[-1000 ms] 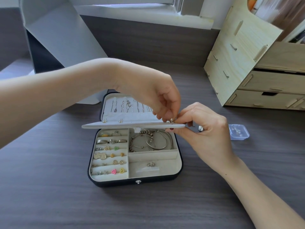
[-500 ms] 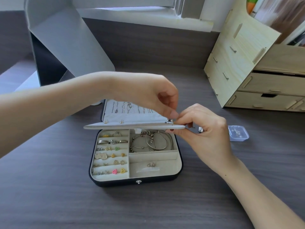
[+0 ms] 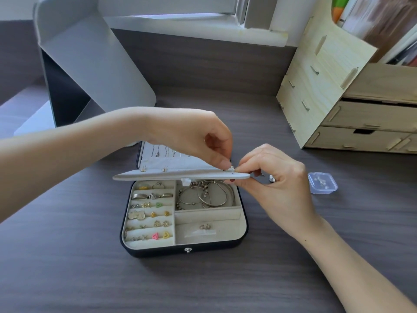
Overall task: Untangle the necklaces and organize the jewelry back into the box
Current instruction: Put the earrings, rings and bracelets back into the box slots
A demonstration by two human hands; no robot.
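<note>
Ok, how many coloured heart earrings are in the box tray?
3: green heart, third row from the back; pink heart and yellow heart, front row. The flap may hide more.

The dark jewelry box (image 3: 158,250) lies open before me, its cream panel (image 3: 169,176) level over it, gripped at its right end by my right hand (image 3: 277,177) while my left hand (image 3: 191,134) pinches a small earring (image 3: 231,169) there. Necklaces (image 3: 162,152) hang in the lid (image 3: 144,154); studs (image 3: 149,214) fill the left rows, bangles (image 3: 207,195) the back-right compartment.
</note>
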